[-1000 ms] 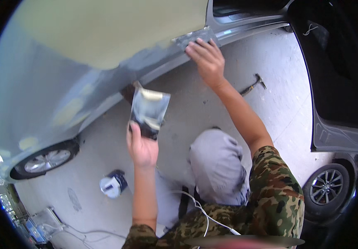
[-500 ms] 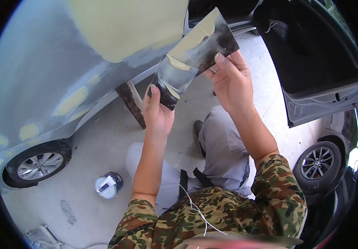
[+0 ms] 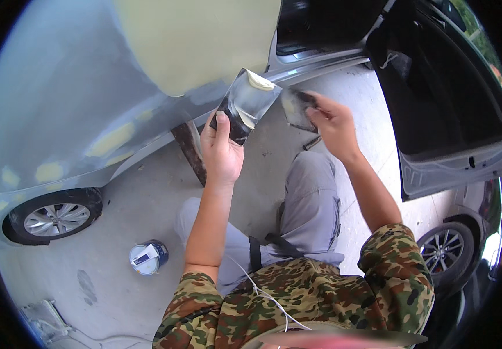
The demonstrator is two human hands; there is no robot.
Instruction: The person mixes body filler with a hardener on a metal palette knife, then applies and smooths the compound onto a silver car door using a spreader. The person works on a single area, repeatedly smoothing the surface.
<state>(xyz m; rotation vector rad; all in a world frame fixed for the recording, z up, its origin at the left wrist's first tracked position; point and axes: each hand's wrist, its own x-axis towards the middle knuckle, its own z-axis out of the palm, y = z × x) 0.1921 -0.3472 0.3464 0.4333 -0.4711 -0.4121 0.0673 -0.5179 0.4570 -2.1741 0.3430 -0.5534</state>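
Note:
My left hand (image 3: 222, 154) is closed on a dark, flat putty spreader (image 3: 258, 100), thumb on top. Cream filler lies in a mound at the spreader's far end and as a streak near the thumb. To the right, my right hand (image 3: 337, 127) pinches a second putty spreader (image 3: 296, 111), smeared by motion, its blade toward the first and a small gap between them. Beyond both hands is the grey car body (image 3: 88, 75), with a large patch of cream filler (image 3: 198, 43) and several smaller patches lower down.
A dark blue can (image 3: 149, 259) with a white-and-blue item on its lid stands on the floor at left. Near the car's sill is a dark upright support (image 3: 190, 151). An open car door (image 3: 442, 99) and another car's wheel (image 3: 448, 249) are at right.
The right spreader has come away from the left one and swung down, now blurred. Filler now sits mounded on the left spreader's far end. The view has shifted slightly.

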